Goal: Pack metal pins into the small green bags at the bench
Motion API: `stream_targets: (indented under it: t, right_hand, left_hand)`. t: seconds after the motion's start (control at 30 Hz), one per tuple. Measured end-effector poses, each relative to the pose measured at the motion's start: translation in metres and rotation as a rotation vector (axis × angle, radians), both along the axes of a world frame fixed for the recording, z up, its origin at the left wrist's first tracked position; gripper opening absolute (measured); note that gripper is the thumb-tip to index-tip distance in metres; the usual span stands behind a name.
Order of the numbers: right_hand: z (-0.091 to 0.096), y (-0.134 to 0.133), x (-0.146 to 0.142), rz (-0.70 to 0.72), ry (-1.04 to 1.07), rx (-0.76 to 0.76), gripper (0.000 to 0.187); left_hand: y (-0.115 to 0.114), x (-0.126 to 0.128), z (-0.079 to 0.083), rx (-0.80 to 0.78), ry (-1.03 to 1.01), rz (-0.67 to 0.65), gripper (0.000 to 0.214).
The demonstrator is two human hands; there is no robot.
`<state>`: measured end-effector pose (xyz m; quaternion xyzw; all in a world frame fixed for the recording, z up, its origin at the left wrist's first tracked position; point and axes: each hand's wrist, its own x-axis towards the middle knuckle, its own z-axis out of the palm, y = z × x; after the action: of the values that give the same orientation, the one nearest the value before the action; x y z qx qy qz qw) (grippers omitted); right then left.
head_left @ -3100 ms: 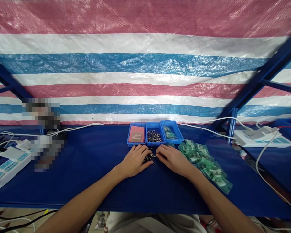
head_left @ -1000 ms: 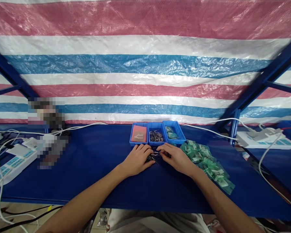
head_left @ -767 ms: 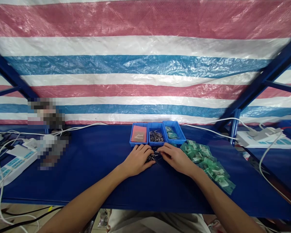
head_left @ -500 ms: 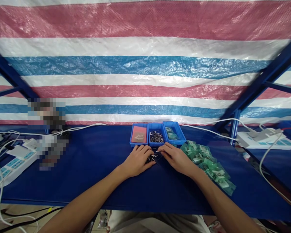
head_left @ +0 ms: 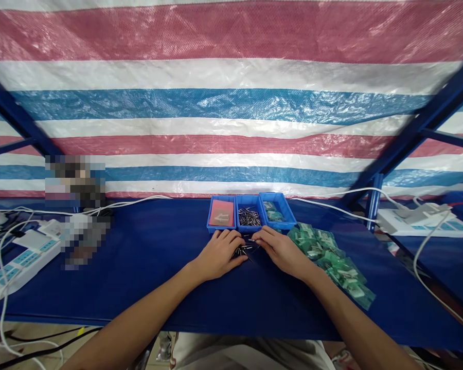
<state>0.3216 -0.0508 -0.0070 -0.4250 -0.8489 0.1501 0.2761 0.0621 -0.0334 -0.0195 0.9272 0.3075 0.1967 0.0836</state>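
My left hand [head_left: 220,255] rests on the table, its curled fingers and thumb cupped around a small pile of thin metal pins [head_left: 241,251], dark with bright ends. The palm hides part of that pile. Close by on the right, my right hand [head_left: 278,250] has its thumb and forefinger pinched together at a thin metal pin [head_left: 253,240]. The fingertips partly cover this pin. Just behind the hands, a blue bin [head_left: 249,229] holds many similar pins.
A left blue bin [head_left: 220,229] contains a pink sheet and a small clear bag; a right blue bin [head_left: 289,224] contains green packets. Several green plastic packets [head_left: 332,259] lie beside my right forearm. Power strips [head_left: 23,264] and white cables flank the blue table [head_left: 146,257].
Hardly anything differs: my right fingertips have shifted very slightly, while my left hand stays around the pile.
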Motion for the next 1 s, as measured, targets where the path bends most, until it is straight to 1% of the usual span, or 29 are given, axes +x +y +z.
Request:
stream_targets:
  t: [0.3,0.47,1.0]
  right_hand:
    - [-0.0001,-0.0004,0.0,0.0,-0.007,-0.014,0.028]
    - [-0.0017,-0.0002,0.0009,-0.005,-0.007,-0.012,0.026]
    - [-0.0025,0.0002,0.0023,0.011,-0.013,-0.022,0.025]
  left_hand:
    - [0.0002,0.0005,-0.0002,0.015,0.002,0.005,0.029]
    - [0.0003,-0.0004,-0.001,0.015,0.002,0.003,0.03]
    - [-0.0003,0.0003,0.0025,0.004,0.015,-0.004,0.03]
